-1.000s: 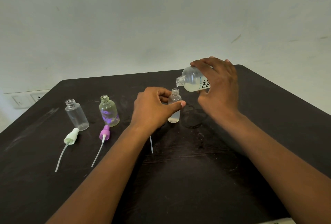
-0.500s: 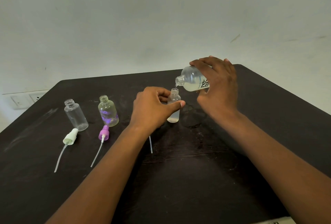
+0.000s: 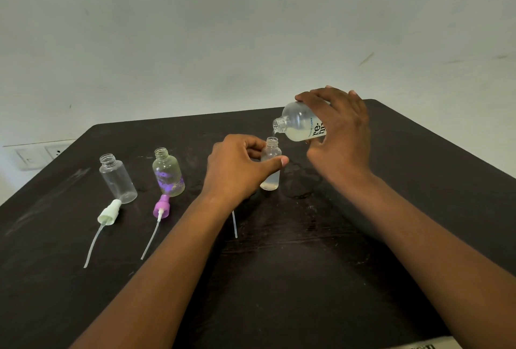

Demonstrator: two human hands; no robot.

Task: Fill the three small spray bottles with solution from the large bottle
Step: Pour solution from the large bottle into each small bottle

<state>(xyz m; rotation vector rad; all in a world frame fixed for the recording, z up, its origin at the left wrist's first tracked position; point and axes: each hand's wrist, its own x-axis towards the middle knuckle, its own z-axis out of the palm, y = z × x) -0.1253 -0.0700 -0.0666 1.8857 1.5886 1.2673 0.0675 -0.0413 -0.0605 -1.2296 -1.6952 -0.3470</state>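
Large bottle (image 3: 300, 122): tilted, neck down, above the receiving mouth; right hand (image 3: 339, 136) grip wrapped round its body.
Small bottle (image 3: 270, 164): upright on bench (image 3: 307, 279); left hand (image 3: 240, 170) grip pinches its shoulder; a little solution at the bottom.
Handling: likely light, thin clear plastic, tips easily; hold mid-body.
Left of that grip: clear bottle (image 3: 118, 179), purple-printed bottle (image 3: 168, 174), both uncapped.
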